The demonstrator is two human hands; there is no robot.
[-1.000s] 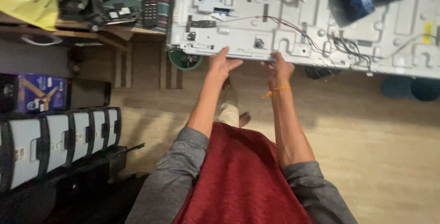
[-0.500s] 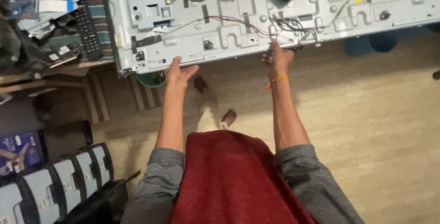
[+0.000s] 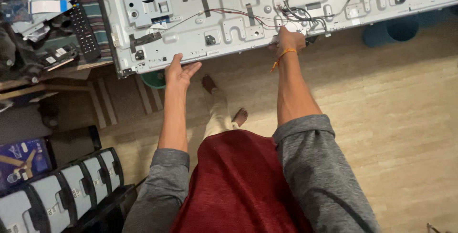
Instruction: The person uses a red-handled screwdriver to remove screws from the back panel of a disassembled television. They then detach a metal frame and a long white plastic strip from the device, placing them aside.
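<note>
Both arms stretched forward over the wooden floor, hands well apart on the near edge of a large grey metal chassis panel, the bare back of a flat screen, lying flat ahead

Left hand: palm up, fingers open and tucked just under the panel's near edge, close to its left corner. Touching, not clamped

Right hand: curled over the same edge further right, beside the bundle of red and black wires; orange thread on the wrist. Grip looks closed on the rim, though the fingertips are hidden

Change since half a second ago: hands sit on the same spots of the edge, and the panel has shifted rightward in view. Reads as the hands keeping their hold while the panel or the head shifts; the grip is settled, panel not yet raised off its support

Left of the left hand: black remote control on a cluttered tabletop. Below that hand, a row of grey-faced units in black frames on the floor. Bare feet show between the arms
</note>
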